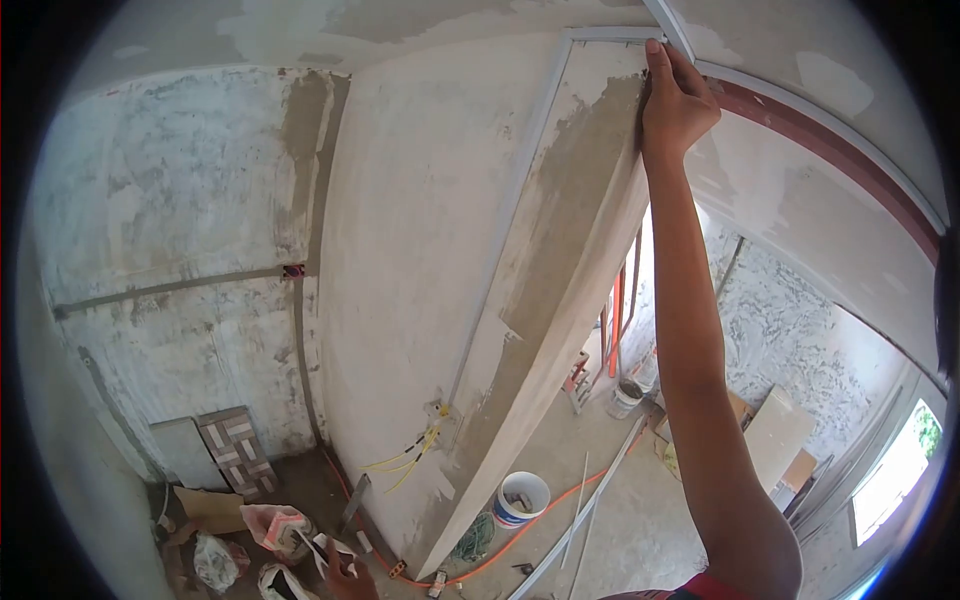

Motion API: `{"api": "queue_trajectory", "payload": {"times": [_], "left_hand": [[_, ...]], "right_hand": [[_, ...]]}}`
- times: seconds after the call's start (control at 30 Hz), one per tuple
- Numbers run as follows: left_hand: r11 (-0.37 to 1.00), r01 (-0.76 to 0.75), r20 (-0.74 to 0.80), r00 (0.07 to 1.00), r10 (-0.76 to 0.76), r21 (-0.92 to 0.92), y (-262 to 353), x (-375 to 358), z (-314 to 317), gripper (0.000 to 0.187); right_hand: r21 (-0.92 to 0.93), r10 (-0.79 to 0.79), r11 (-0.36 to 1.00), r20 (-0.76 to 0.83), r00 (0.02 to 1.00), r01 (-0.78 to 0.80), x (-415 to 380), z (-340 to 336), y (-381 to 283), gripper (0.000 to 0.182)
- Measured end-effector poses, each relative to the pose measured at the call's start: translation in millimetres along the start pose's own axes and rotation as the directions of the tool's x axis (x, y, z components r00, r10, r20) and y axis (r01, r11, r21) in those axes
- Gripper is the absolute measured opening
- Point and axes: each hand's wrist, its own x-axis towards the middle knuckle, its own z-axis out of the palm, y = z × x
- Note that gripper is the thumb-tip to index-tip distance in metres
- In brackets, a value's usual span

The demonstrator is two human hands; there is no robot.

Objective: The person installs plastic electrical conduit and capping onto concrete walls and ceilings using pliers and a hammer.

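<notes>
My right hand (678, 100) is raised to the top of the wall's end. Its fingers are pressed together at the corner where a white metal strip (612, 34) meets another white strip (672, 28); what they hold, if anything, is hidden. Below them runs the column edge with a grey plaster patch (570, 190). Low in the view, my left hand (350, 580) is partly cut off by the bottom edge. Its fingers are closed round something dark and thin that I cannot make out, near the white bags.
A white bucket (522, 498) stands on the floor beside an orange hose (570, 492) and long metal strips (585, 510). Yellow wires (425, 445) stick out of the wall. Bags (275, 528) and tiles (238, 450) lie at lower left. A reddish beam (830, 150) crosses the upper right.
</notes>
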Motion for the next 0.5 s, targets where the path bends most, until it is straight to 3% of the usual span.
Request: {"api": "queue_trajectory", "payload": {"times": [0.07, 0.13, 0.17, 0.27, 0.37, 0.47, 0.5], "left_hand": [[0.994, -0.019, 0.025, 1.000, 0.016, 0.106, 16.6, -8.4, -10.9, 0.060], [0.912, -0.143, 0.040, 0.990, 0.139, 0.384, 51.4, -30.8, -27.9, 0.046], [0.976, 0.130, 0.062, 0.988, -0.143, 0.174, 32.6, -24.3, -20.2, 0.068], [0.974, -0.063, 0.127, 0.991, 0.035, 0.218, 33.3, -32.4, -32.5, 0.057], [1.000, -0.024, 0.173, 0.985, 0.024, 0.001, 32.0, -25.6, -40.2, 0.056], [0.963, 0.219, 0.249, 0.935, -0.253, 0.157, 70.7, -17.0, -57.2, 0.056], [0.975, 0.138, 0.190, 0.967, -0.170, 0.174, 63.4, -17.8, -54.8, 0.056]], "right_hand": [[-0.053, -0.006, 0.999, -0.022, 1.000, 0.004, 1.4, 1.4, -0.1, 0.033], [-0.070, -0.023, 0.997, -0.034, 0.999, 0.020, 2.2, 2.4, 1.2, 0.033], [-0.079, -0.032, 0.996, -0.041, 0.999, 0.029, 2.8, 2.4, 2.2, 0.033], [-0.065, -0.040, 0.997, -0.055, 0.998, 0.036, 4.1, 4.1, 5.4, 0.034], [-0.087, -0.033, 0.996, -0.054, 0.998, 0.028, 2.4, 3.8, -0.2, 0.034], [-0.045, -0.046, 0.998, -0.058, 0.997, 0.043, 2.4, 3.9, 1.7, 0.034], [-0.045, -0.028, 0.999, -0.059, 0.998, 0.025, 1.4, 2.7, 0.2, 0.033]]}}
